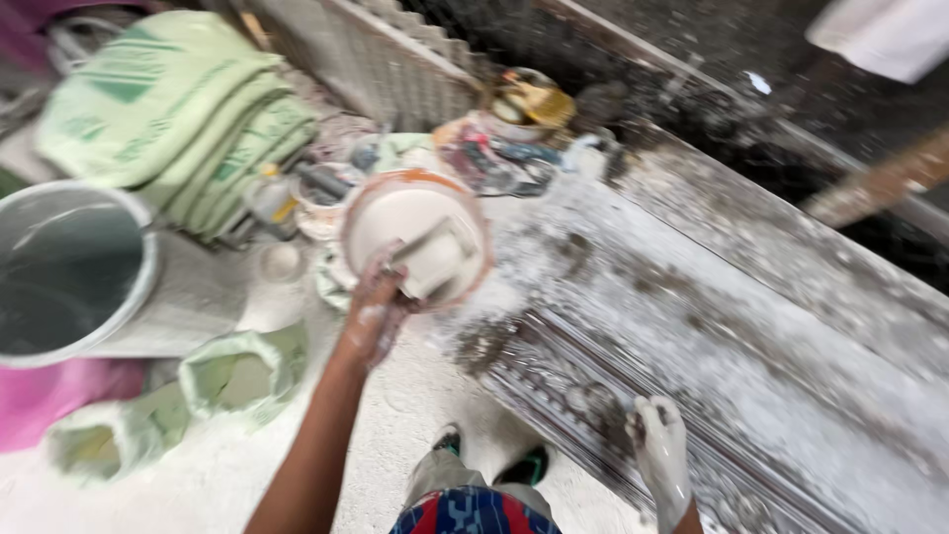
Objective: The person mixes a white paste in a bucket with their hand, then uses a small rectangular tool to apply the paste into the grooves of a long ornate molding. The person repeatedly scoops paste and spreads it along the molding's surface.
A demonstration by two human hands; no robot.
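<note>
My left hand (374, 309), smeared with white paste, grips a flat scraper (432, 259) whose blade dips into an orange-rimmed bucket (368, 203) of pale putty. My right hand (660, 450), coated white, rests on the ribbed edge of a long moulded slab (751, 326) that runs diagonally to the lower right. Its fingers look curled against the ridges; I see nothing held in them. The picture is blurred by motion.
A big grey bucket (69, 267) stands at the left over something pink. Green sacks (168, 109) are stacked behind it, and open green bags (237, 371) lie on the dusty floor. Small tubs and rags (494, 148) clutter the back. My feet (494, 460) are below.
</note>
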